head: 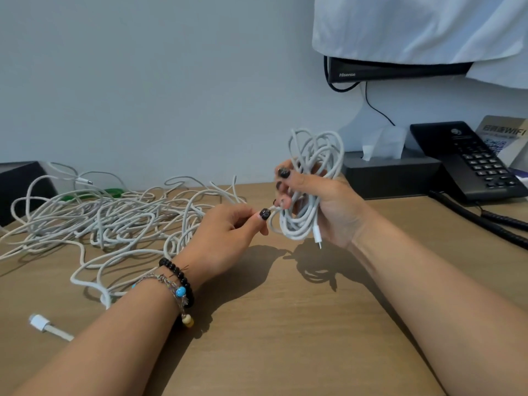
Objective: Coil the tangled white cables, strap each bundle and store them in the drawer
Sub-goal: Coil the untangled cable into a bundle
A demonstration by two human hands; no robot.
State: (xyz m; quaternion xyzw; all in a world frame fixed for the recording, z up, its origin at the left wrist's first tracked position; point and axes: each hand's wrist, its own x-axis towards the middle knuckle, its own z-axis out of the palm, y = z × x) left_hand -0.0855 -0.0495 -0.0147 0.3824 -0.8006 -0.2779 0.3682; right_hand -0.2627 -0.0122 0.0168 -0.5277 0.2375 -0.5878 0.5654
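coiled white cable [311, 190] held above the table [285, 324], more cable still tangled at left.
the right hand [323, 201] curls its fingers [284, 174] round the coil, a plug hanging below; the left hand [225, 232] pinches the cable's loose end between thumb and fingers [264, 214]. the tangled white cables [108, 218] lie on the table well to the left, a green strap [85, 195] behind them. a tissue box [391, 175] and black phone [468, 161] sit at the back right.

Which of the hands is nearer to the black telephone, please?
Right. The right hand holds the coiled cable just left of the telephone; the left hand is farther left.
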